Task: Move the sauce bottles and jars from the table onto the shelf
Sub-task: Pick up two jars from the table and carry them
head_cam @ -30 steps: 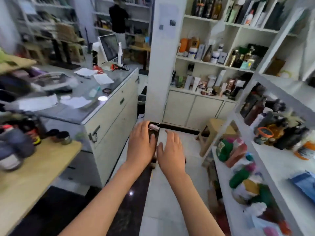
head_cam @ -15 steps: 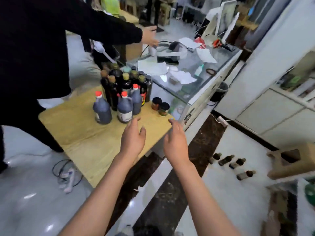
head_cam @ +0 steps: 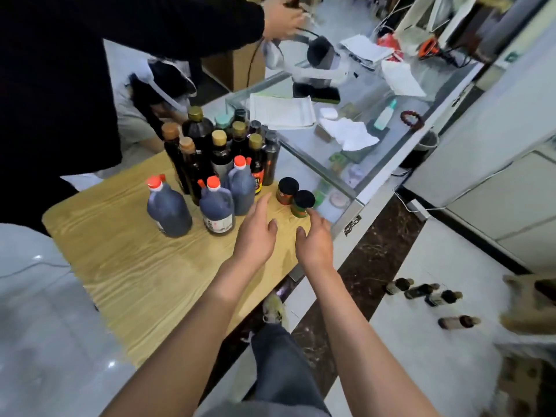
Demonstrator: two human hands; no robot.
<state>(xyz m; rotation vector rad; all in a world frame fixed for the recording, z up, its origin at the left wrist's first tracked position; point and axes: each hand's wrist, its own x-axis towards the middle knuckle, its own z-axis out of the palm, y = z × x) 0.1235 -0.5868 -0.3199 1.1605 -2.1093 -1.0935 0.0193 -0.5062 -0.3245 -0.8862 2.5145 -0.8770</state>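
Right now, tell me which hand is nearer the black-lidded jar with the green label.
Right. The right hand reaches just below the black-lidded jar with the green label, its fingertip almost at the base. The left hand hovers farther to the jar's left, over the wooden table.

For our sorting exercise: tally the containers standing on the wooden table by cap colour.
Red-capped jugs: 3
Black-lidded jars: 2
Gold- or brown-capped bottles: 6
Teal-capped bottle: 1
Dark-capped bottles: about 3, partly hidden
Total: about 15
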